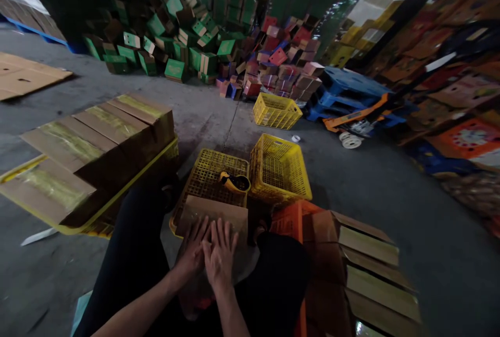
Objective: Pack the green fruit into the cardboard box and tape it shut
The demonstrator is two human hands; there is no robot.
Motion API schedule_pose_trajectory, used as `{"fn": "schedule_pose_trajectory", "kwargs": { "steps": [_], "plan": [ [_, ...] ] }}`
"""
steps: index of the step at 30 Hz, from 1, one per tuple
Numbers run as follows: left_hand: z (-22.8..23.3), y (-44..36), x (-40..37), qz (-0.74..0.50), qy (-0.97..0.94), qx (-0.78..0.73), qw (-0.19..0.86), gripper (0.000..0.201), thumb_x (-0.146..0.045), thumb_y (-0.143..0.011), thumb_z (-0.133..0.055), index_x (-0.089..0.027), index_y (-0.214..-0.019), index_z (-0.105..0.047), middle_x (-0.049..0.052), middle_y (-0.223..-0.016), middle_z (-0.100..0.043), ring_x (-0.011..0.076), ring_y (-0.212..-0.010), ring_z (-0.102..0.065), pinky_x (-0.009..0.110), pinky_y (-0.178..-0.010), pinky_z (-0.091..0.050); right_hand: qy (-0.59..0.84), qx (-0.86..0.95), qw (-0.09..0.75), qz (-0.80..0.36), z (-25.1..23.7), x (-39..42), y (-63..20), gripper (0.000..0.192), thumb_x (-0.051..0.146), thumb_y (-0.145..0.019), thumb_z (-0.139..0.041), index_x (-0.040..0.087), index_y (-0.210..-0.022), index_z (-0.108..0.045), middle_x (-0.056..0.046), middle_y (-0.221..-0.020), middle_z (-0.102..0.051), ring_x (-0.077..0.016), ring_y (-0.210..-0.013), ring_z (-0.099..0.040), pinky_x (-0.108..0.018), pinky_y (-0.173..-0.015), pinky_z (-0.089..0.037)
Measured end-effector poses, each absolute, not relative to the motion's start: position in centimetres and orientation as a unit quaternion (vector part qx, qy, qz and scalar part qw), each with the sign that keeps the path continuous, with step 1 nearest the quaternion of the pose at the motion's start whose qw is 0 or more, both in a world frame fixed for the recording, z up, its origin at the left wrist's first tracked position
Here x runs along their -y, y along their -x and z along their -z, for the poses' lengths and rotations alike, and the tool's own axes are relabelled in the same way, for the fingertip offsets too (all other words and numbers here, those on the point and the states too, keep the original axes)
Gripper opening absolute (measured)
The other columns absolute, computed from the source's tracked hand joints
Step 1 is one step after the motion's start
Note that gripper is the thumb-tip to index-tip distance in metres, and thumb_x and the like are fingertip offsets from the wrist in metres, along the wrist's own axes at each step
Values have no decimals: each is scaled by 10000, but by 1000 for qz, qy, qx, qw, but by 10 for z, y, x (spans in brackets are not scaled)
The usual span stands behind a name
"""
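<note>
Your landmark is the upturned yellow lattice plastic crate (205, 164) on the floor (219, 105) in front of you. Far beyond it and to its left, a large heap of green and brown cardboard boxes (174, 45) sprawls; beyond it and slightly right is a smaller heap of red and purple cardboard boxes (279, 66). Left of the landmark, a long yellow plastic crate (135, 191) carries brown rectangular cartons (96, 128) with shiny yellowish tape bands along their upper faces. To its near right, an orange plastic crate (292, 217) holds more brown cartons (375, 246), also banded with pale tape. Just right of it sits a deep yellow plastic basket (279, 170), open side up.

At the landmark's near edge, between your knees, is a plain brown cardboard carton (219, 208); what supports it is unclear. Your left hand (193, 246) and right hand (220, 253) lie on it side by side, thumbs meeting, the grip of each spread flat and closed around nothing. A yellow-and-black handheld tape dispenser (236, 183) rests on the landmark.

As far as shows, the cartons on both sides look finished, while the one beneath your palms appears still in work; whether its tape is complete, you cannot tell.
</note>
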State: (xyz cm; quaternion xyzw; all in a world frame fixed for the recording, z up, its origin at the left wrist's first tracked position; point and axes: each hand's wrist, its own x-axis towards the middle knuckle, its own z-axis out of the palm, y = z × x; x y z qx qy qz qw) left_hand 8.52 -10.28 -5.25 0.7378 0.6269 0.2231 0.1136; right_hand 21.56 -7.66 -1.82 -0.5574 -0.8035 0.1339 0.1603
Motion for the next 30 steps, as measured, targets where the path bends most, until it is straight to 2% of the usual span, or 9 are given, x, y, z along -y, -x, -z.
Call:
{"fn": "schedule_pose_trajectory", "kwargs": {
  "steps": [3,7,10,13,18,24,27,30],
  "plan": [
    [50,-82,103,-227,-735,-621,149,600,-373,-1042,-288,-266,-1618,-159,67,-1670,-238,269,-1544,-176,506,-1228,-159,537,814,151,-161,20,78,-211,615,494,-1040,-347,232,-1591,-270,-67,-1601,-372,-288,-1518,-268,-567,-1235,-129],
    [49,-75,100,-230,-745,-604,164,626,-404,-1038,-314,-257,-1620,-137,74,-1679,-198,277,-1547,-159,498,-1230,-147,543,808,140,-180,20,72,-212,595,505,-1049,-323,251,-1585,-271,-57,-1591,-386,-262,-1507,-300,-555,-1240,-123],
    [48,-70,99,-219,-737,-619,158,627,-418,-1028,-372,-283,-1613,-192,73,-1663,-246,283,-1533,-215,534,-1240,-46,558,801,127,-175,19,72,-219,585,515,-1051,-310,265,-1580,-291,-60,-1591,-390,-252,-1503,-310,-559,-1240,-98],
    [46,-64,98,-217,-670,-696,139,607,-444,-1023,-400,-300,-1597,-264,79,-1656,-265,304,-1526,-236,591,-1224,27,624,759,117,-145,18,73,-233,606,540,-1046,-276,253,-1578,-309,-79,-1618,-334,-273,-1520,-262,-598,-1224,-79],
    [42,-57,94,-220,-622,-741,120,687,-527,-1012,-408,-244,-1609,-219,123,-1662,-224,309,-1531,-220,635,-1209,12,692,706,112,-99,18,72,-253,699,584,-1034,-210,149,-1563,-352,-146,-1627,-291,-324,-1518,-249,-633,-1201,-109],
    [40,-64,91,-215,-621,-748,99,577,-421,-1015,-438,-250,-1561,-363,119,-1645,-280,326,-1516,-255,653,-1204,7,690,704,135,-103,17,72,-249,686,575,-1035,-231,147,-1546,-391,-166,-1614,-316,-335,-1515,-257,-654,-1191,-133],
    [42,-76,91,-223,-654,-716,101,561,-391,-995,-465,-242,-1535,-426,127,-1646,-281,352,-1523,-221,644,-1207,-40,648,737,150,-121,15,70,-233,654,553,-1038,-279,150,-1535,-413,-154,-1597,-359,-331,-1522,-240,-635,-1206,-122],
    [49,-85,90,-249,-718,-638,122,565,-370,-1009,-409,-260,-1562,-371,86,-1652,-289,323,-1540,-171,578,-1221,-129,574,788,166,-151,15,65,-214,622,526,-1046,-296,165,-1542,-399,-124,-1586,-387,-291,-1516,-271,-575,-1232,-128]
  ]
}}
